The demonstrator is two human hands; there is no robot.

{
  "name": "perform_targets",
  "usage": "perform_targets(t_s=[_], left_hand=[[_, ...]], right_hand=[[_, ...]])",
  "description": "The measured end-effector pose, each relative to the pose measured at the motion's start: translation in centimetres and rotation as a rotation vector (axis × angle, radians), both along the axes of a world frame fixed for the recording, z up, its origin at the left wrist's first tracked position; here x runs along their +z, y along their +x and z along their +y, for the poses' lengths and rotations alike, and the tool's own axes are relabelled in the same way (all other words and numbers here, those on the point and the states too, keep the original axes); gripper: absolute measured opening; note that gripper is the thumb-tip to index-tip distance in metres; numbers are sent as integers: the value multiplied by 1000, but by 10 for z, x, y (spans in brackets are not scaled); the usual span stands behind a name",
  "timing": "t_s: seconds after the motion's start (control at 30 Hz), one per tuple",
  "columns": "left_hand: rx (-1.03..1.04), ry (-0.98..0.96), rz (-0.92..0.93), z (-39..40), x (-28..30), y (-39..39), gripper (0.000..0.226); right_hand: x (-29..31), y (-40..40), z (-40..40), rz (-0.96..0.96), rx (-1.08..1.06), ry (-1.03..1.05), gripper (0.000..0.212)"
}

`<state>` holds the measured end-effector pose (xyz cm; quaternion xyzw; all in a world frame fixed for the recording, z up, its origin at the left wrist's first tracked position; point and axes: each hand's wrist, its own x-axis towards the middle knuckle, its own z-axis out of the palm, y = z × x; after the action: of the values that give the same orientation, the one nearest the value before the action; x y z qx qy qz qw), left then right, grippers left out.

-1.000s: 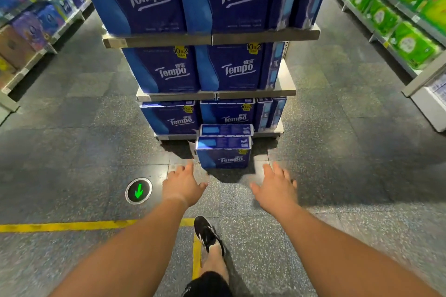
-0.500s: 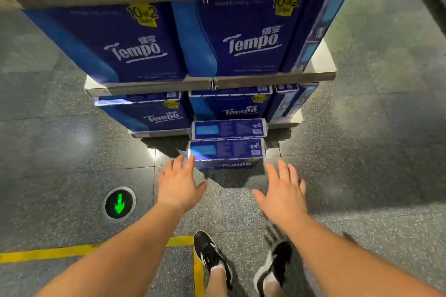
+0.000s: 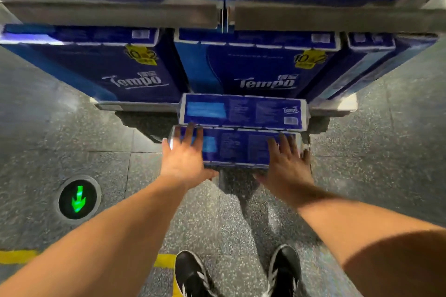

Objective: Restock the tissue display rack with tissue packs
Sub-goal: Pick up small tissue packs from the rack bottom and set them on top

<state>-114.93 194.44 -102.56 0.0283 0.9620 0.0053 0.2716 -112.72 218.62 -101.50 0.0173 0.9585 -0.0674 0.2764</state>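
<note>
Left hand [image 3: 184, 159]: fingers spread flat on the left end of the near tissue pack [image 3: 237, 148], thumb under its front edge. Right hand [image 3: 287, 164]: likewise on the right end. The pack lies on the floor [image 3: 101, 135], long axis left-right, touching a second pack [image 3: 243, 111] before the display rack [image 3: 333, 105].

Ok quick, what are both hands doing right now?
Left hand: open, fingers spread on the left end of the near tissue pack, thumb below its edge.
Right hand: open, fingers spread on its right end; no closed grip visible.
</note>
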Motion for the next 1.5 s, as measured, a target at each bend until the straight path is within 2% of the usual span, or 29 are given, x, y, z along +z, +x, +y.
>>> perform_targets(t_s=[0.1, 0.27, 0.37, 0.47, 0.6, 0.67, 0.83, 0.93, 1.03, 1.1, 1.17, 1.3, 1.5], left_hand=[[-1, -31, -49, 4, -33, -1, 133], [13, -58, 3, 10, -45, 4, 139], [-39, -111, 59, 5, -48, -2, 131], [-138, -151, 43, 4, -54, -5, 119], [-164, -108, 75, 6, -54, -2, 89], [-148, -81, 80, 4, -45, 0, 82], [-143, -47, 47, -13, 2, -1, 96], [-162, -13, 90, -24, 54, 0, 98], [-209, -25, 129, -34, 128, 2, 103], [-237, -37, 176, -43, 185, 4, 107], [-262, -29, 238, -55, 244, 8, 109], [-305, 13, 411, -73, 378, 31, 103], [-354, 34, 714, -100, 580, 106, 100]], right_hand=[[-30, -10, 7, -42, 12, 49, 113], [-46, -10, 3, 130, 105, 160, 128], [-54, -18, 0, 179, 185, 186, 127], [-65, -16, 5, 143, 246, 197, 135], [-61, -12, 9, 160, 297, 253, 120], [-50, -16, 7, 142, 306, 245, 112], [-6, -15, -2, 160, 259, 135, 105], [44, -6, -10, 197, 243, 118, 93], [114, -2, -25, 160, 197, 198, 97], [175, 3, -33, 113, 145, 239, 106], [235, 12, -39, 187, 154, 244, 110], [364, 41, -50, 287, 118, 196, 107], [575, 118, -60, 477, 128, 155, 108]])
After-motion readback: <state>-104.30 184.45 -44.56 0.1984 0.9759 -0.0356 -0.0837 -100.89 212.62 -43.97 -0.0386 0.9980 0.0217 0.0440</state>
